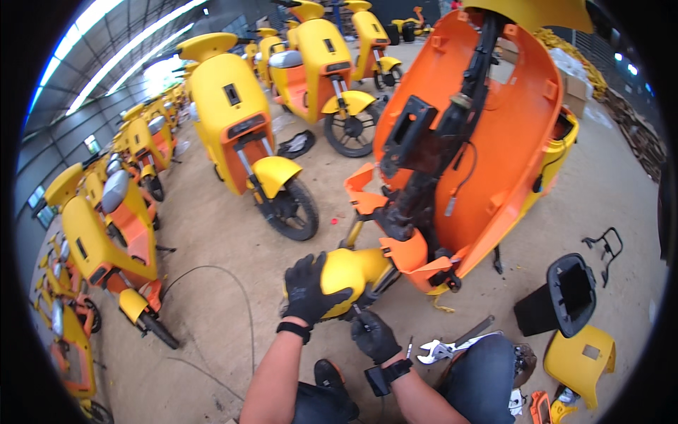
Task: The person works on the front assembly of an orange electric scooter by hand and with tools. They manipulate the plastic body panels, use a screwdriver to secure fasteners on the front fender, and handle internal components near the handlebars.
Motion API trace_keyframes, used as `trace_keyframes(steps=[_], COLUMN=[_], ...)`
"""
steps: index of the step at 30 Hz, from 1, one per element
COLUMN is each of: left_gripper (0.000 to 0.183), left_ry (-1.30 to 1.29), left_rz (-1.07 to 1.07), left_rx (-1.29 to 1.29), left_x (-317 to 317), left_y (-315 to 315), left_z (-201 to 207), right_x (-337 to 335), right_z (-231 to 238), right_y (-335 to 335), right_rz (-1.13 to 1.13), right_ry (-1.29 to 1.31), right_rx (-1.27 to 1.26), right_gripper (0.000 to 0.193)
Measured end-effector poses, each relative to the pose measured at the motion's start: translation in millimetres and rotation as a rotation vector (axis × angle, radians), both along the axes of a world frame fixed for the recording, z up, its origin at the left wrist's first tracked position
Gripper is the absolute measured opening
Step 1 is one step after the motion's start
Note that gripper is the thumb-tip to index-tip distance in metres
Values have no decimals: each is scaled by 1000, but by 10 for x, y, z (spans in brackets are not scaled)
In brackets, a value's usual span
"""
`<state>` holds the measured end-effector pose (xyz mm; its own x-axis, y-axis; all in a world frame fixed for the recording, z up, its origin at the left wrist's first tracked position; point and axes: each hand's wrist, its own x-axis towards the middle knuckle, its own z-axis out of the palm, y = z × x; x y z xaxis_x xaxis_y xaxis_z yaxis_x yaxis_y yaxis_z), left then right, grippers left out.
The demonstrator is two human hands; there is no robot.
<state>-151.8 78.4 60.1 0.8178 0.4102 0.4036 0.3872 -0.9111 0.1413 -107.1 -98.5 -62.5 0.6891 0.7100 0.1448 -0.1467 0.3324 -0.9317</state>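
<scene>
A yellow scooter with its front panel off stands before me, its orange inner shell exposing a dark frame tube and a loose cable. Its yellow front fender is in front of my knees. Wearing a black glove, my left hand grips the fender's left side, thumb lying along the near edge. My right hand, also gloved, is closed around a slim tool whose pale end meets the fender's near underside. The tool's exact kind is hidden by the fingers. Cracked-open orange trim surrounds the fork above the fender.
By my right knee lie an adjustable wrench and a thin metal rod. Farther right are a black bin-like box, a black bracket and a yellow panel. Several yellow scooters stand left and behind. A thin cable crosses the floor.
</scene>
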Motion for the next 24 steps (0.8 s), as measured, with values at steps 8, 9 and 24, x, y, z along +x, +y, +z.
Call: trace_keyframes(steps=[8,9,24], left_gripper=[97,97,97], left_ry=[-6,-4,-9], left_rz=[-21,-30,-55], left_rx=[2,0,-54], left_x=[16,17,57], left_y=[69,110,143], left_z=[-34,-63,-180], right_x=[75,59,104], right_z=[36,-68,-140], right_y=[99,142,80], right_rz=[220,185,253], right_ry=[1177,983,1213], right_rx=[251,214,305], right_gripper=[26,26,31])
